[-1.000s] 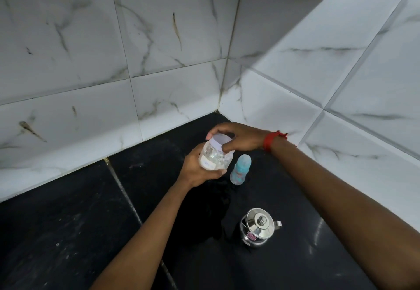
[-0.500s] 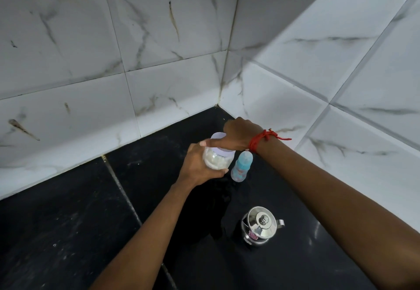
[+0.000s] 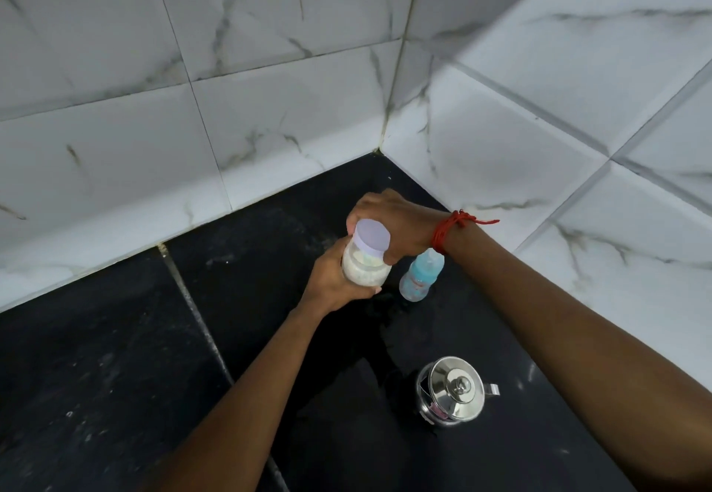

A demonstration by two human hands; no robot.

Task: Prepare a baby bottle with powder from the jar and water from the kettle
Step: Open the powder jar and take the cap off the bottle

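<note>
Lilac lid (image 3: 372, 236) gripped by right hand (image 3: 400, 224), left hand (image 3: 333, 283) clamps jar (image 3: 365, 268) mid-frame. Brace the jar, twist only the lid, keep it upright over the black counter (image 3: 115, 376) so powder stays in

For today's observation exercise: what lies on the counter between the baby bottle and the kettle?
Nothing: in the head view, only bare black counter separates the baby bottle from the kettle.

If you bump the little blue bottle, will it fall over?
Probably. The bottle stands tall and narrow on the smooth black counter, so it likely tips easily. It looks empty, so probably light. Being round, it might then roll.
</note>
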